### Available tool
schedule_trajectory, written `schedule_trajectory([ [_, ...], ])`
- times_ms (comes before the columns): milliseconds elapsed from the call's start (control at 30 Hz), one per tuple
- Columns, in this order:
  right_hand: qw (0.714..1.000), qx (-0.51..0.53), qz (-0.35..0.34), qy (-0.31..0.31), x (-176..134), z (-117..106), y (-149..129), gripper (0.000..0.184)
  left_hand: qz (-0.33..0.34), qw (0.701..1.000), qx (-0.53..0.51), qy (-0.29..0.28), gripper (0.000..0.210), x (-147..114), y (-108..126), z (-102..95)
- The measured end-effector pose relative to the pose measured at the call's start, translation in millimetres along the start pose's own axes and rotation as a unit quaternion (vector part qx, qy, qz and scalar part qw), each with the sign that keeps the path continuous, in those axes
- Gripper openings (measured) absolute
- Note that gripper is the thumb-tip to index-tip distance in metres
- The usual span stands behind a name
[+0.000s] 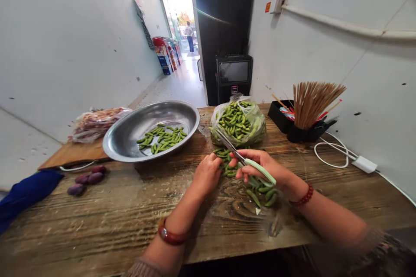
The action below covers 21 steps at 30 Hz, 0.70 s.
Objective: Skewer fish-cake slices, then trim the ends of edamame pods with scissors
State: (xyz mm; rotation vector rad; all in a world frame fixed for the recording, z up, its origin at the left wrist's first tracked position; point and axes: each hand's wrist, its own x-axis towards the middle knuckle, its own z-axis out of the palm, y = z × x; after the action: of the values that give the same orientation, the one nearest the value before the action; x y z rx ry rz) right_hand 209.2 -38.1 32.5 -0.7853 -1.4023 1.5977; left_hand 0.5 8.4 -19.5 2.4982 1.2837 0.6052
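My right hand [264, 166] holds a pair of scissors [261, 170] by the light green handles, blades pointing up and to the left. Beside it, my left hand [207, 176] is closed at the edge of a pile of green soybean pods [230, 169] on the table. Its fingertips are mostly hidden, so I cannot tell what they hold. More loose pods [269, 194] lie under and in front of my right hand. Just behind the hands stands an open plastic bag [258, 132] full of pods. To the left, a wide metal basin [118, 143] holds several pods.
On the wooden table [130, 220] are dark purple plum-like fruits [94, 177], a wrapped package [97, 123] on a wooden board [76, 153], and a blue cloth [29, 190]. At right stand bundled wooden skewers [313, 101], a black holder [279, 117] and a white cable adapter [364, 164].
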Motion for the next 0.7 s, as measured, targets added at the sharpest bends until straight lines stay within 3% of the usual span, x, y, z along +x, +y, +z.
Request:
schedule_trajectory([
  [133,0.997,-0.039,-0.066,0.017,4.4,6.5,-12.3,0.050,-0.008,0.999,-0.038,0.001,0.022,0.4,-8.6,-5.1],
  [233,0.995,-0.060,-0.076,0.035,3.8,4.8,-9.0,0.059,-0.063,0.983,-0.164,0.052,0.017,2.4,-13.8,-15.7],
  [300,0.994,-0.073,-0.074,0.045,1.4,1.2,-2.9,0.065,-0.125,0.945,-0.291,0.078,0.015,3.4,-13.6,-24.8],
  [367,0.992,-0.089,-0.078,0.038,-1.7,-3.0,1.7,0.070,-0.180,0.879,-0.434,0.081,0.019,3.2,-9.0,-33.9],
  [433,0.989,-0.121,-0.081,0.040,-4.4,-6.6,3.1,0.063,-0.201,0.818,-0.534,0.070,0.020,1.9,-0.7,-41.4],
  [500,0.976,-0.190,-0.087,0.069,-6.0,-8.7,2.9,0.048,-0.202,0.790,-0.576,0.055,0.019,-0.2,9.0,-45.7],
  [600,0.941,-0.308,-0.106,0.094,-6.0,-9.0,4.9,0.034,-0.195,0.787,-0.584,0.044,0.017,-2.8,19.5,-46.0],
  [700,0.918,-0.373,-0.119,0.060,-5.0,-7.2,9.7,0.038,-0.195,0.797,-0.569,0.050,0.020,-4.0,22.0,-43.2],
])
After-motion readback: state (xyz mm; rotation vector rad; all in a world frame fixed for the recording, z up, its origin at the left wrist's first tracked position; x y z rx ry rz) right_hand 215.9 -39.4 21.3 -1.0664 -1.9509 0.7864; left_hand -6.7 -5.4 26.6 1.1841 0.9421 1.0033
